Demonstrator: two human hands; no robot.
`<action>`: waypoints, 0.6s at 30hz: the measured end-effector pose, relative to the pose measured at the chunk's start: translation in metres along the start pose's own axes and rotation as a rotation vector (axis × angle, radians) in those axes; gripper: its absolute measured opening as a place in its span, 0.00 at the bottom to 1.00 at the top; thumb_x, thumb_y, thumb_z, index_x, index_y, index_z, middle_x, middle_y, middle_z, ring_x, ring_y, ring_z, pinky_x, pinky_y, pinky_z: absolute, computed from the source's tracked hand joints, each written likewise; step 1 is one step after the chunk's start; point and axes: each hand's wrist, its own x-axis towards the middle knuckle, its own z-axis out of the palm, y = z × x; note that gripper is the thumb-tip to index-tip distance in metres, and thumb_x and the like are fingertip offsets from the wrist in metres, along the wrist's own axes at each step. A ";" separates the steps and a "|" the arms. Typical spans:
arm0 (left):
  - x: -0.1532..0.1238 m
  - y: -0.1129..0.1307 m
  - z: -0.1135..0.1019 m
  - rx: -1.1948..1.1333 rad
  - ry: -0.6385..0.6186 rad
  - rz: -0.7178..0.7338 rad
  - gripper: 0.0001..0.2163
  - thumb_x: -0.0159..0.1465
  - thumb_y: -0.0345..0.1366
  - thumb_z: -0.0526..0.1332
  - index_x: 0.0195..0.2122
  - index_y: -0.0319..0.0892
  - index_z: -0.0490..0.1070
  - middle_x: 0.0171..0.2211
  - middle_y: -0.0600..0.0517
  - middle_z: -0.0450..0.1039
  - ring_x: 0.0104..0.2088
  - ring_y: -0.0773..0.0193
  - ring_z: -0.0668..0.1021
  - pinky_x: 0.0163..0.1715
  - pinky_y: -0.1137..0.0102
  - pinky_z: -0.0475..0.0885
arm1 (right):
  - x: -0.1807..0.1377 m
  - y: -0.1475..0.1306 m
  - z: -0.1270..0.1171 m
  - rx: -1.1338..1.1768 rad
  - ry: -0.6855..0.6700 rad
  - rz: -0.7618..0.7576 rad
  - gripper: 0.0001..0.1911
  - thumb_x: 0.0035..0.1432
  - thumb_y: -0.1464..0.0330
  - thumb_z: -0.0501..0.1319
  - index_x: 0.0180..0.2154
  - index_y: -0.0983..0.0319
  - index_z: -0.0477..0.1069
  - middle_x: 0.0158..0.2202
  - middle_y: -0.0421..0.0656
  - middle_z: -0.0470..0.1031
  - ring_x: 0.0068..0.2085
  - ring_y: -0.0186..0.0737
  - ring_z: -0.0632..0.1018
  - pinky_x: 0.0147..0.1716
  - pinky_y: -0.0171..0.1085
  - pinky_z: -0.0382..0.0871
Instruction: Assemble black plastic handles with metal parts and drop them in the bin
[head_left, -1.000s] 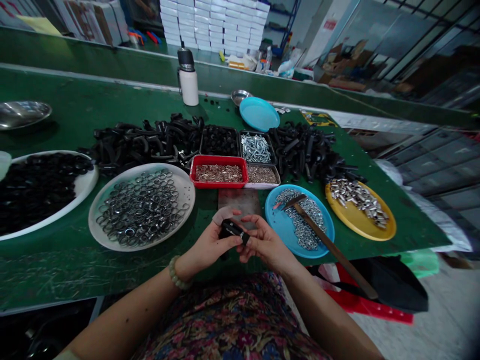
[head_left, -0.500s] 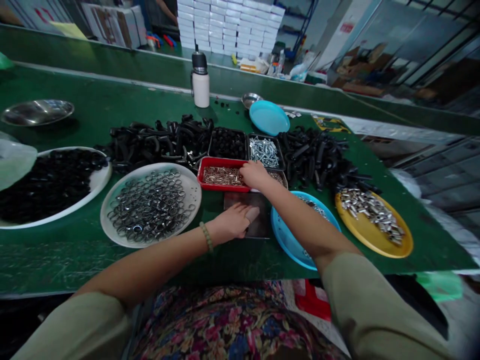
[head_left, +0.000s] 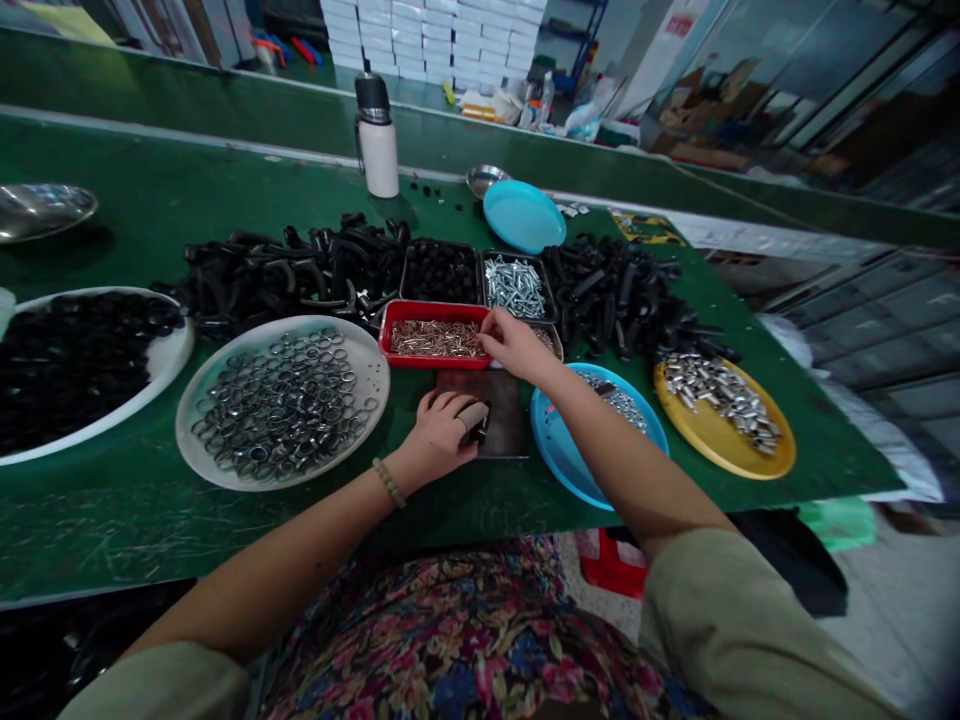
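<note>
- Since one second ago, the right hand (head_left: 514, 345) has moved off the black part (head_left: 482, 428) to the red tray (head_left: 435, 360), while the left hand (head_left: 439, 430) has lowered that part onto the metal plate (head_left: 510, 425).
- Nearest, the left hand curls over the black part, covering most of it; how complete the part is cannot be told.
- At 11 o'clock from the plate, the right hand's fingertips bunch narrowly at the tray's right end; whether they pinch a pin I cannot tell.
- At 9 o'clock, the ring plate (head_left: 375, 385) is well stocked; at 3 o'clock, the yellow plate (head_left: 697, 435) also holds many metal sleeves.
- Farther, at 12 o'clock, screws (head_left: 514, 287) fill a tray; at 10 o'clock, a black heap (head_left: 292, 275) remains plentiful.
</note>
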 end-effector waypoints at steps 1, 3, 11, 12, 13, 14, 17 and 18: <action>0.001 0.000 0.002 -0.023 0.005 -0.032 0.24 0.55 0.36 0.62 0.55 0.46 0.65 0.54 0.43 0.68 0.56 0.48 0.65 0.58 0.49 0.51 | -0.015 0.000 0.001 0.096 0.008 0.016 0.10 0.62 0.68 0.51 0.42 0.65 0.66 0.36 0.44 0.75 0.35 0.37 0.73 0.37 0.36 0.64; 0.003 -0.001 0.004 -0.059 0.014 -0.089 0.26 0.54 0.38 0.63 0.54 0.43 0.63 0.50 0.42 0.70 0.54 0.48 0.66 0.55 0.52 0.56 | -0.045 0.002 0.005 0.251 -0.004 0.044 0.06 0.59 0.69 0.54 0.37 0.64 0.67 0.35 0.43 0.74 0.36 0.37 0.74 0.38 0.37 0.65; 0.005 -0.003 0.005 -0.061 0.019 -0.105 0.26 0.53 0.40 0.62 0.53 0.42 0.61 0.48 0.44 0.70 0.52 0.49 0.67 0.52 0.55 0.56 | -0.089 0.005 0.034 0.516 -0.065 0.248 0.03 0.58 0.71 0.56 0.36 0.62 0.66 0.31 0.40 0.75 0.32 0.36 0.76 0.35 0.37 0.69; 0.005 -0.003 0.005 -0.056 0.015 -0.105 0.26 0.54 0.40 0.62 0.53 0.42 0.61 0.48 0.44 0.70 0.53 0.49 0.67 0.52 0.55 0.56 | -0.089 0.004 0.035 0.466 -0.044 0.224 0.03 0.57 0.72 0.57 0.35 0.62 0.68 0.32 0.41 0.75 0.34 0.37 0.76 0.37 0.38 0.68; 0.005 -0.003 0.005 -0.051 0.011 -0.104 0.26 0.54 0.41 0.62 0.54 0.42 0.61 0.48 0.44 0.70 0.53 0.49 0.67 0.52 0.55 0.56 | -0.088 0.003 0.034 0.419 -0.027 0.187 0.03 0.57 0.73 0.58 0.35 0.63 0.69 0.34 0.42 0.75 0.37 0.38 0.76 0.40 0.38 0.68; 0.004 -0.003 0.005 -0.046 0.010 -0.103 0.26 0.54 0.41 0.62 0.54 0.42 0.61 0.48 0.44 0.71 0.53 0.49 0.67 0.52 0.55 0.56 | -0.087 0.002 0.034 0.385 -0.019 0.150 0.04 0.57 0.74 0.58 0.35 0.63 0.71 0.35 0.43 0.76 0.39 0.38 0.76 0.42 0.38 0.68; 0.004 -0.003 0.006 -0.032 0.019 -0.098 0.26 0.55 0.42 0.61 0.54 0.42 0.60 0.48 0.44 0.70 0.53 0.49 0.68 0.52 0.55 0.56 | -0.085 0.001 0.033 0.300 -0.069 0.117 0.08 0.60 0.75 0.56 0.39 0.62 0.72 0.37 0.42 0.76 0.39 0.35 0.76 0.41 0.35 0.68; 0.004 -0.004 0.006 -0.029 0.021 -0.099 0.27 0.55 0.42 0.61 0.55 0.42 0.60 0.48 0.44 0.70 0.53 0.49 0.67 0.52 0.55 0.56 | -0.085 0.001 0.032 0.233 -0.097 0.127 0.08 0.61 0.74 0.55 0.40 0.62 0.72 0.36 0.42 0.76 0.37 0.35 0.76 0.40 0.34 0.68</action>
